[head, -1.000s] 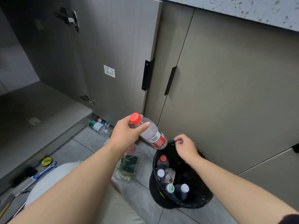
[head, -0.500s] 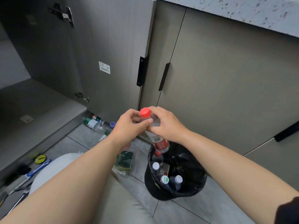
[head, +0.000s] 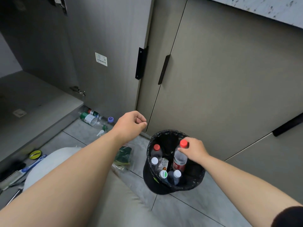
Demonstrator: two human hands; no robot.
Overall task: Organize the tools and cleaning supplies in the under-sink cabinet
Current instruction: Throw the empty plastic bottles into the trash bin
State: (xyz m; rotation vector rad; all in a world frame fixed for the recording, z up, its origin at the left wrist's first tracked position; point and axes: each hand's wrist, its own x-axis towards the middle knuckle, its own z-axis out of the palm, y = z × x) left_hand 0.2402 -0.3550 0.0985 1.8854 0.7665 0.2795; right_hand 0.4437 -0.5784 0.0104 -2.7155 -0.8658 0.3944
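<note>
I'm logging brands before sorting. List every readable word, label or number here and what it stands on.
"Cestbon", as far as it reads: green-and-white bottle cap in the black bin.
Too small or blurred to read: door sticker, red bottle label, yellow tin, green bottle label.

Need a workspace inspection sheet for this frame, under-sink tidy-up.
Surface: grey tiled floor, partly covered.
Job's things: clear plastic bottle with red cap upright in black lined bin, beside four other capped bottles.
Clutter: empty plastic bottles lying by the door; bagged green sponges; yellow round disc; blue-handled brush.
Grippers: right hand grips the red-capped bottle's neck; left hand loosely curled, holding nothing.
Cables: nothing seen.
Surroundings: open grey cabinet door, closed beige doors, speckled countertop.
</note>
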